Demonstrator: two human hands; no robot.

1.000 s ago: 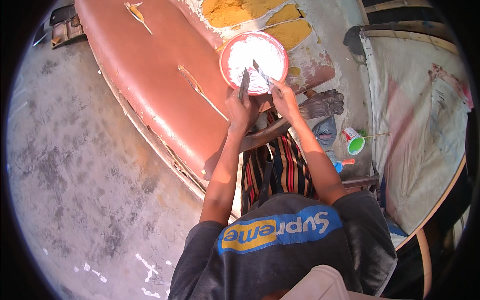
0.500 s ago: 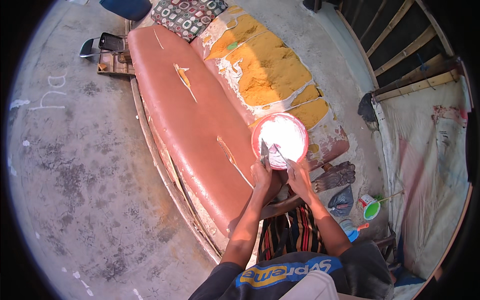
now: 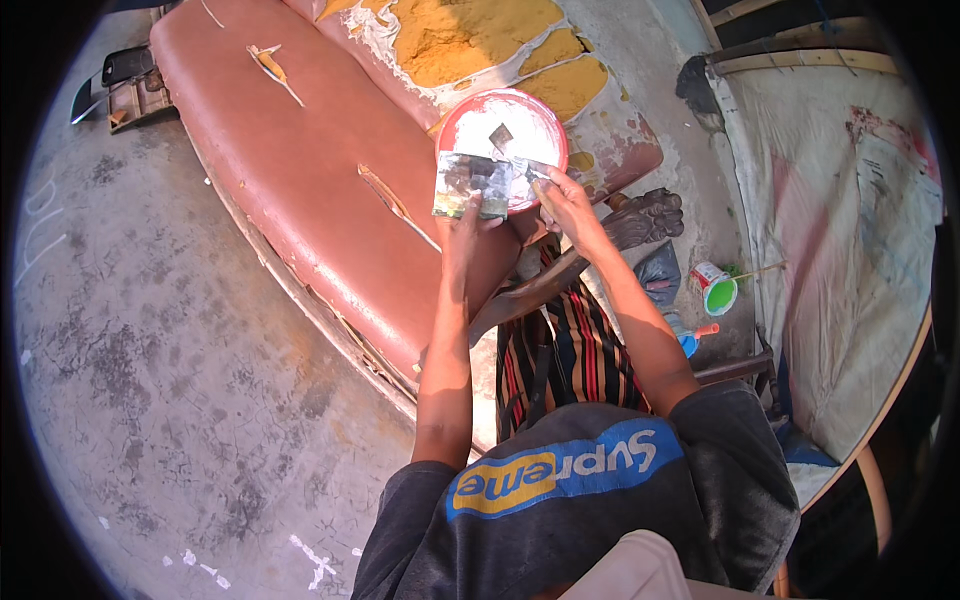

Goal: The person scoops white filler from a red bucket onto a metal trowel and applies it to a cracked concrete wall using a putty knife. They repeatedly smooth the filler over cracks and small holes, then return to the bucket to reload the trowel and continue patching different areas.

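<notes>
My left hand [image 3: 463,228] grips the lower edge of a flat rectangular plate [image 3: 470,183], smeared dark, white and greenish. My right hand [image 3: 568,208] is closed on a small putty knife [image 3: 530,172], its blade slanting up and left beside the plate. A dark diamond shape, perhaps the blade's tip, shows against the white. Both tools are over a round red-rimmed tub [image 3: 562,142] of bright white paste [image 3: 520,115]. Glare hides where the blade meets the paste. The tub is at the near end of a reddish-brown sofa [image 3: 300,170], next to its wooden arm [image 3: 530,295].
Slits in the sofa seat [image 3: 385,193] expose the padding. Yellow foam [image 3: 460,40] shows through its torn back. Right of the sofa are a dark plastic bag [image 3: 657,272], a small pot of green paint [image 3: 718,293] and a blue container [image 3: 687,343]. A pale sheet [image 3: 830,220] hangs at the right.
The view has shifted, so the sofa and tub appear higher and farther left. The left hand's plate, earlier edge-on, now shows its broad face, and the hands are farther apart.
</notes>
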